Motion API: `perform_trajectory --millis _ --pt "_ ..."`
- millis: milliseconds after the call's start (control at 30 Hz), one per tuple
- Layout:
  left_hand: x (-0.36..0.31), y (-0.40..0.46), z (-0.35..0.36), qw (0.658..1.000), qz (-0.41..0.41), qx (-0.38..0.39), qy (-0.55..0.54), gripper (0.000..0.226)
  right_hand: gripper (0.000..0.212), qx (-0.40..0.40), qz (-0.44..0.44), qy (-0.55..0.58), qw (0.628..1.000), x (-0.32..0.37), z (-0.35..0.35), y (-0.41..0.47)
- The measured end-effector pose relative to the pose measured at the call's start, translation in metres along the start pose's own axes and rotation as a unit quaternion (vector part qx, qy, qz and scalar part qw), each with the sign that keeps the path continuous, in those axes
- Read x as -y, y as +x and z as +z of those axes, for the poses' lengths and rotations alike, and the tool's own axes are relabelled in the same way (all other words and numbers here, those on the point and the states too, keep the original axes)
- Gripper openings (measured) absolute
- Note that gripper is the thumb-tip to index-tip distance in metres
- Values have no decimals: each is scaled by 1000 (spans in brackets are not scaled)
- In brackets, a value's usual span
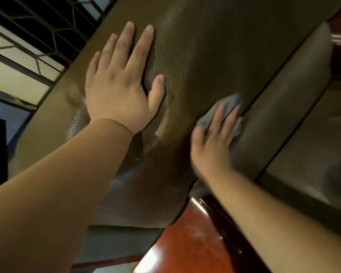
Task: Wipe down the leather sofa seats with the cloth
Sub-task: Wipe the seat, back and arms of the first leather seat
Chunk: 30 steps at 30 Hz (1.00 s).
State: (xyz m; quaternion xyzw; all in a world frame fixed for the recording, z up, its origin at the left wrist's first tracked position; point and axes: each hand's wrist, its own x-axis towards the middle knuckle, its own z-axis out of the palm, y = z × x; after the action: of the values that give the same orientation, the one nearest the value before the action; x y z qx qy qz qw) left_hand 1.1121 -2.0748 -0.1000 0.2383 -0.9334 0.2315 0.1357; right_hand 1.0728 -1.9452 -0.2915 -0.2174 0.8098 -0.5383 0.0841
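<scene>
Right hand [211, 142]: fingers spread flat, pressing the grey cloth [222, 109] at the seat cushion's [195, 56] right edge, by the seam.
Left hand [122, 85]: spread flat, bracing mid-cushion.
Cloth handling: likely light, soft, bunches easily; palm it flat.
Leather: pebbled, yields under pressure.
Containers: none visible.

two hands [118, 91] [211, 146], one cloth [224, 107], two cushions [195, 56] [283, 107]

home living room | leather sofa [205, 46] | barred window [28, 36]
</scene>
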Motion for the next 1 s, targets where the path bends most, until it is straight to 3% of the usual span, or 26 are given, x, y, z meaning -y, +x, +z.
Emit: perform_trajectory --millis 67,100,167,267,333,433,500,533,600,700,767,833,933,1000 --pt "3 -2 1 1000 -3 1 -2 69 89 -37 82 51 995 21 -3 39" --pt "4 -5 0 1000 -5 5 -3 69 90 -42 75 63 994 41 1 34" --pt "2 -2 -6 999 -7 24 -24 68 90 -38 -28 57 997 78 13 -11" --pt "8 4 -27 992 -11 71 -104 63 88 108 -149 28 983 105 12 -100" --pt "35 -16 -46 980 -6 120 -157 61 84 157 -184 -18 970 96 -2 -98" --pt "83 -92 -61 982 81 138 -96 64 83 109 -102 23 989 103 -19 -24" --pt "96 -121 -58 985 72 115 -102 61 83 43 10 81 996 118 -18 9" --pt "94 -123 -53 988 60 98 -104 61 83 15 20 74 997 126 -10 4" --pt "90 -121 -45 991 53 79 -89 61 82 -8 -53 38 998 139 21 -51" --pt "94 -121 -41 990 74 55 -110 60 83 74 -175 8 982 137 50 -175" --pt "96 -123 -39 990 74 46 -111 60 80 88 -214 -17 973 119 50 -185" --pt "93 -122 -39 991 70 45 -105 61 79 46 -172 -19 984 109 44 -140" --pt "93 -123 -35 992 71 32 -98 63 83 -56 30 65 996 116 43 -77" --pt "95 -123 -35 992 73 31 -99 65 81 -60 28 65 996 134 59 -112"
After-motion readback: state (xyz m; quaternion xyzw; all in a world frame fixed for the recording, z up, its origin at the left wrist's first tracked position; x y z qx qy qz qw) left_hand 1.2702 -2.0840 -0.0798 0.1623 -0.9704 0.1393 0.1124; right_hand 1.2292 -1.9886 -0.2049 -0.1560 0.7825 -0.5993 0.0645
